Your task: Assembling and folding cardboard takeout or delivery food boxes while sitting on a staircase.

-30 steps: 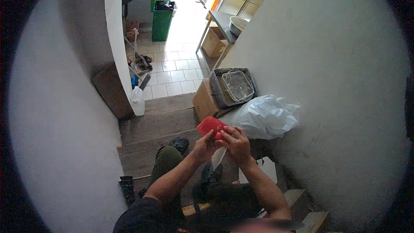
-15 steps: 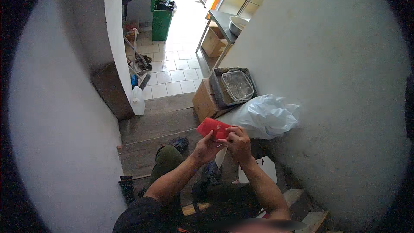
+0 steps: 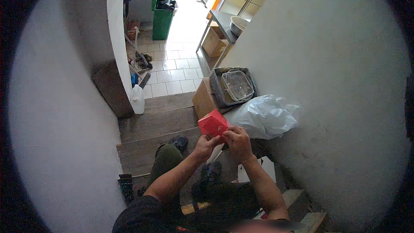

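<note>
Out in front of me I hold a small red folded box [image 3: 213,123], which looks like card, with a pale mark on one face. Its sides stand apart, giving it an angular shape. My left hand [image 3: 204,147] grips its near lower edge, with the thumb against the box. At the near right corner, my right hand [image 3: 238,141] pinches the card with bent fingers. Both hands are close together, and the fingertips behind the box are hidden.
I am on wooden steps [image 3: 157,123] between two walls. A white plastic bag [image 3: 269,116] and a cardboard box [image 3: 202,100] bearing a dirty grey tub [image 3: 221,99] stand ahead right. A white jug [image 3: 137,100] stands left; a green bin [image 3: 162,25] is farther off.
The red box has gone from a flatter, wider shape to a fuller one with its sides spread. My left hand has shifted slightly; my right hand still pinches the card.
</note>
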Demonstrator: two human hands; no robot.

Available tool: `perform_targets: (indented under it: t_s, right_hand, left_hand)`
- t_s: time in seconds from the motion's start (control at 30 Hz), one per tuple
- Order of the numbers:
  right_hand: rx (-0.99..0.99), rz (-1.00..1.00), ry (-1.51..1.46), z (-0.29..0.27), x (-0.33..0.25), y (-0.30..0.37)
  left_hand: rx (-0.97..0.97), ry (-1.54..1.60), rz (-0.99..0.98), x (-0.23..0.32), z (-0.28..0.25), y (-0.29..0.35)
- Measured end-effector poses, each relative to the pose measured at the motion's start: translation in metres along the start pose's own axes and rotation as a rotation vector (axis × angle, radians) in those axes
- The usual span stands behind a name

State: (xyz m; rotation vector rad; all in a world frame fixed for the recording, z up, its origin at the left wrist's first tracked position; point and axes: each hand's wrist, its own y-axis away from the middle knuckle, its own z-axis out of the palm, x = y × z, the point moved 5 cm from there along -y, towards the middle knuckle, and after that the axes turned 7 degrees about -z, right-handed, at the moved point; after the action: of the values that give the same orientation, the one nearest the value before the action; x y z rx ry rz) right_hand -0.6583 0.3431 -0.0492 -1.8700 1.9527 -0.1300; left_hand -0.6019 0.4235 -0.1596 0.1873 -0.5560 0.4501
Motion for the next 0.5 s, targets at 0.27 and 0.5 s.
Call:
perform_targets:
  t_s: [0.27,0.5]
  right_hand:
    - [-0.159,0.278,-0.006,0.010,-0.006,0.004]
    - [0.037,0.380,-0.100,-0.014,0.003,0.003]
  left_hand:
    - [0.044,-1.313,0.090,-0.034,-0.013,-0.002]
    - [0.284,-0.979,0.358,-0.021,-0.005,-0.001]
